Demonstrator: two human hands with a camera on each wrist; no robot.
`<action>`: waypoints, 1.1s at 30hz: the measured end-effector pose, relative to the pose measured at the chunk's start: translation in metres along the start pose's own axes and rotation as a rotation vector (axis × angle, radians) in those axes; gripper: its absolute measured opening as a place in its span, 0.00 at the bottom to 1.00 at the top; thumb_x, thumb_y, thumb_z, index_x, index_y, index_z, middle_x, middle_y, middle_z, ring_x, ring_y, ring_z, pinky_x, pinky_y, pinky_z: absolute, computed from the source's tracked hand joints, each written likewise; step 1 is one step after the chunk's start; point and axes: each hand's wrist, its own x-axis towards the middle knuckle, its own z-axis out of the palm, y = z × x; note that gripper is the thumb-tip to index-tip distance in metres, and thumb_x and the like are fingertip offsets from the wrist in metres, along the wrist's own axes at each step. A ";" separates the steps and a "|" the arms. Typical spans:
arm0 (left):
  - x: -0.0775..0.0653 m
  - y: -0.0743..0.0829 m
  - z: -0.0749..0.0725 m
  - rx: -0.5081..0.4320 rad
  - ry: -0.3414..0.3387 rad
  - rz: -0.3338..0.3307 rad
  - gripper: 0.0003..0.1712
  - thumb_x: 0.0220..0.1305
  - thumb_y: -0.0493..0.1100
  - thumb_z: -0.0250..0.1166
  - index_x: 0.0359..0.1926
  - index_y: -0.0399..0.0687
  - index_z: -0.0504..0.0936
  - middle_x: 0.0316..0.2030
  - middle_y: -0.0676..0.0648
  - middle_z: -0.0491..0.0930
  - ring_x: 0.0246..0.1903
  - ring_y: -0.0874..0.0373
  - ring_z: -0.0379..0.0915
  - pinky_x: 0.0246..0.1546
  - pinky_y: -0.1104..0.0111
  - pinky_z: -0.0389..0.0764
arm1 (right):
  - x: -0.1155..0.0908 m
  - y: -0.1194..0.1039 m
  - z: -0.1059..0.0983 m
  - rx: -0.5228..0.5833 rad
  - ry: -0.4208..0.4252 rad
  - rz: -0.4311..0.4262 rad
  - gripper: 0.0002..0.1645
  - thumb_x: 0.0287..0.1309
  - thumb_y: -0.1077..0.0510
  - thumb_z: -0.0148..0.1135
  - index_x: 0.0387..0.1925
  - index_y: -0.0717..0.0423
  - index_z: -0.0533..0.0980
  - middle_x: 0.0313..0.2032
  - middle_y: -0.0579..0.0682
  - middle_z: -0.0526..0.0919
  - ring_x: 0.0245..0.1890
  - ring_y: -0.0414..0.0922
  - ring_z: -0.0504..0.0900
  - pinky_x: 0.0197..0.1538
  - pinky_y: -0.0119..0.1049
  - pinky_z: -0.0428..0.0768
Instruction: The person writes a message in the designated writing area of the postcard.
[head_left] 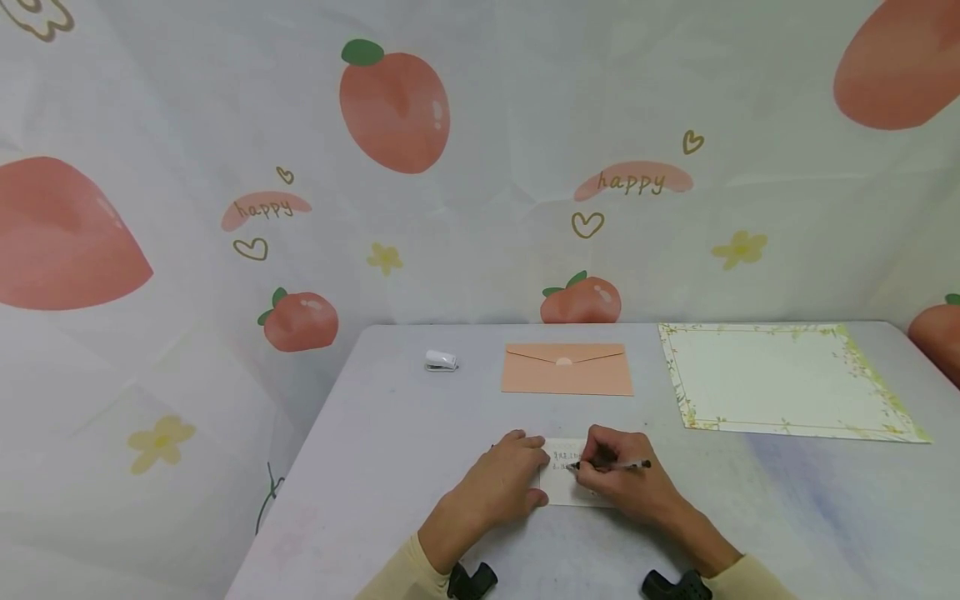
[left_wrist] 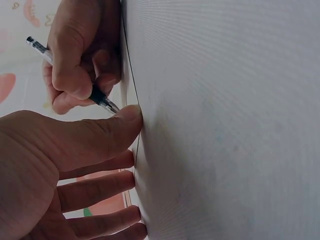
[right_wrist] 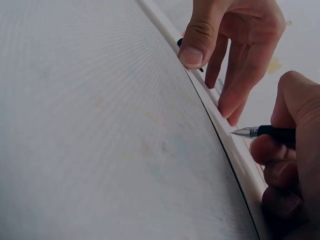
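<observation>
A small white card [head_left: 562, 492] with handwritten lines lies on the table between my hands. My left hand [head_left: 506, 479] rests flat on the card's left edge, its thumb and fairly straight fingers pressing down. My right hand [head_left: 626, 479] pinches a black-and-clear gel pen [head_left: 622, 465], with the tip at the writing on the card. In the right wrist view, the pen's metal point [right_wrist: 242, 132] meets the card's surface. A small dark object [right_wrist: 180, 43] shows behind the left thumb, mostly hidden by that hand.
Beyond the card lies a peach envelope [head_left: 566, 379], flap side up. A small white stapler-like object [head_left: 441, 361] is left of it. At the back right lies a large cream sheet [head_left: 787, 383] with a floral border. A fruit-printed cloth [head_left: 480, 233] hangs behind the table.
</observation>
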 end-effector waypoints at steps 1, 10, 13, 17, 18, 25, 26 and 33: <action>0.000 0.000 0.000 0.000 -0.001 -0.001 0.26 0.61 0.48 0.84 0.58 0.48 0.91 0.68 0.49 0.84 0.71 0.47 0.78 0.64 0.56 0.87 | 0.000 0.000 0.000 -0.002 0.003 -0.001 0.19 0.51 0.71 0.71 0.26 0.43 0.77 0.23 0.33 0.77 0.25 0.32 0.73 0.27 0.27 0.69; 0.001 -0.001 0.001 0.005 -0.005 0.000 0.25 0.62 0.49 0.84 0.57 0.48 0.91 0.69 0.49 0.84 0.71 0.47 0.78 0.64 0.56 0.87 | 0.000 0.000 0.000 -0.013 0.002 0.010 0.19 0.50 0.71 0.71 0.25 0.43 0.76 0.23 0.33 0.76 0.26 0.32 0.74 0.28 0.27 0.69; 0.001 -0.001 0.001 0.010 -0.003 -0.001 0.25 0.62 0.49 0.84 0.57 0.48 0.91 0.69 0.50 0.84 0.71 0.47 0.78 0.64 0.56 0.87 | 0.000 0.000 0.000 -0.009 0.002 0.008 0.19 0.50 0.71 0.71 0.25 0.43 0.76 0.23 0.33 0.77 0.26 0.32 0.74 0.28 0.27 0.70; 0.001 -0.001 0.001 0.015 -0.002 -0.003 0.25 0.61 0.49 0.84 0.57 0.48 0.91 0.68 0.50 0.84 0.71 0.47 0.78 0.64 0.57 0.87 | 0.000 0.000 0.000 -0.008 0.003 0.000 0.19 0.49 0.71 0.71 0.25 0.43 0.76 0.23 0.33 0.77 0.26 0.32 0.74 0.27 0.28 0.70; 0.001 -0.001 0.001 0.015 -0.001 -0.003 0.25 0.61 0.49 0.85 0.57 0.48 0.91 0.68 0.50 0.84 0.70 0.47 0.78 0.64 0.57 0.87 | 0.000 0.000 0.000 -0.008 0.006 -0.002 0.19 0.49 0.71 0.71 0.25 0.43 0.76 0.23 0.33 0.77 0.25 0.32 0.74 0.27 0.28 0.70; 0.001 -0.001 0.002 0.011 0.000 -0.008 0.26 0.61 0.49 0.85 0.57 0.48 0.91 0.68 0.50 0.84 0.71 0.47 0.78 0.64 0.56 0.87 | 0.000 0.001 -0.001 -0.011 0.019 -0.004 0.19 0.49 0.71 0.71 0.24 0.43 0.76 0.22 0.33 0.77 0.25 0.32 0.74 0.27 0.28 0.69; 0.001 -0.001 0.002 0.010 0.000 -0.008 0.26 0.61 0.49 0.85 0.58 0.48 0.91 0.68 0.50 0.84 0.71 0.47 0.78 0.64 0.56 0.87 | 0.000 0.001 -0.001 -0.008 0.025 -0.005 0.19 0.48 0.71 0.71 0.24 0.43 0.76 0.22 0.33 0.77 0.25 0.32 0.74 0.27 0.28 0.69; 0.001 -0.001 0.001 0.003 -0.003 -0.002 0.25 0.61 0.49 0.85 0.58 0.48 0.91 0.68 0.50 0.85 0.70 0.48 0.78 0.64 0.57 0.87 | 0.000 0.002 -0.002 0.027 0.107 0.050 0.20 0.51 0.74 0.67 0.25 0.44 0.76 0.22 0.36 0.79 0.23 0.33 0.74 0.27 0.29 0.73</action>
